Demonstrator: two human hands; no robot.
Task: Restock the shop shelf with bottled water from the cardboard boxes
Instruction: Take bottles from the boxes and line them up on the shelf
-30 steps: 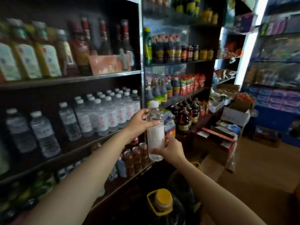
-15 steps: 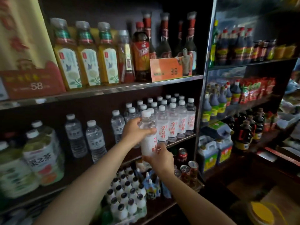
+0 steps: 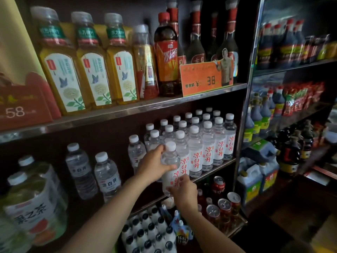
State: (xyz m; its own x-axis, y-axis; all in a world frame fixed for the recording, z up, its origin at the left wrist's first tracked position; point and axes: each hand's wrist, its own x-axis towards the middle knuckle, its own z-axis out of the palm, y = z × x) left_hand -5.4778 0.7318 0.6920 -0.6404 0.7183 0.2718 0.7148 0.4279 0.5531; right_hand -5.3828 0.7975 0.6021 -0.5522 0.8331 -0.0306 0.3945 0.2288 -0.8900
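The water bottle (image 3: 170,167) is upright with both hands on it, right at the front edge of the middle shelf (image 3: 215,168). The left hand (image 3: 153,166) is wrapped around its upper body just under the white cap, and the right hand (image 3: 184,191) pinches the bottom end from below. Just past the hands, to the right, sits the packed group of matching bottles (image 3: 206,141). Further left of the left hand are two other water bottles (image 3: 94,173).

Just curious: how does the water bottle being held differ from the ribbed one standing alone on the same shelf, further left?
The held bottle is smooth with red lettering; the ribbed bottle has dark lettering. The held bottle is gripped by both hands, the ribbed bottle untouched. Both are clear with white caps.
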